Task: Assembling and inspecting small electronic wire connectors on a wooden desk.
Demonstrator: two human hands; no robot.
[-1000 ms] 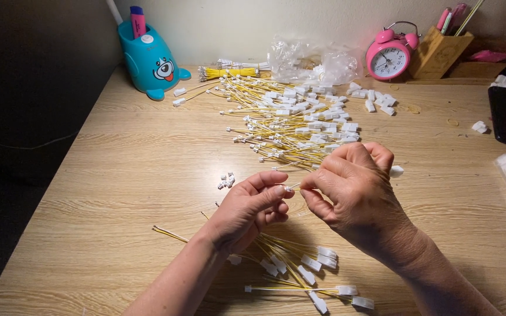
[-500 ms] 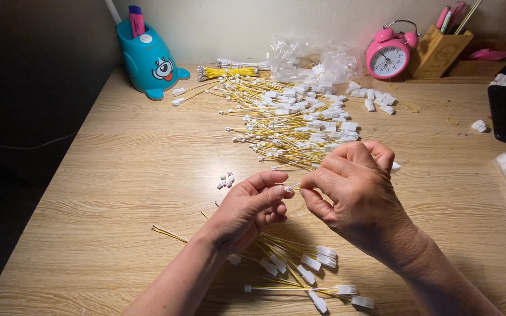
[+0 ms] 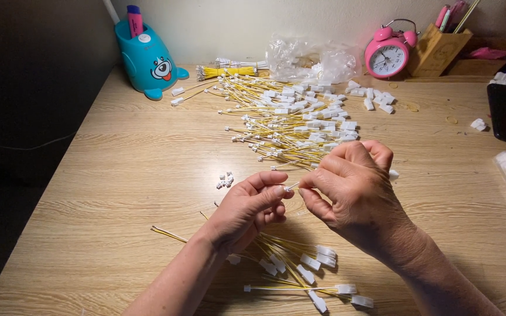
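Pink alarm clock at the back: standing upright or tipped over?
Upright. The pink alarm clock stands on the desk with its bells on top and dial facing forward, beside the wooden pen holder.

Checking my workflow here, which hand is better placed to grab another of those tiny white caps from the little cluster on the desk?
Probably the left hand: the small white caps lie just beyond its knuckles, while the right hand sits farther across.

A light wooden desk [image 3: 118,175] carries a large heap of yellow wires with white connectors [image 3: 291,120], a smaller bundle [image 3: 300,266], tiny white plastic pieces [image 3: 225,179], a crumpled clear plastic bag [image 3: 314,57], a pink alarm clock [image 3: 387,55] and a blue dog-shaped pen holder [image 3: 147,58].
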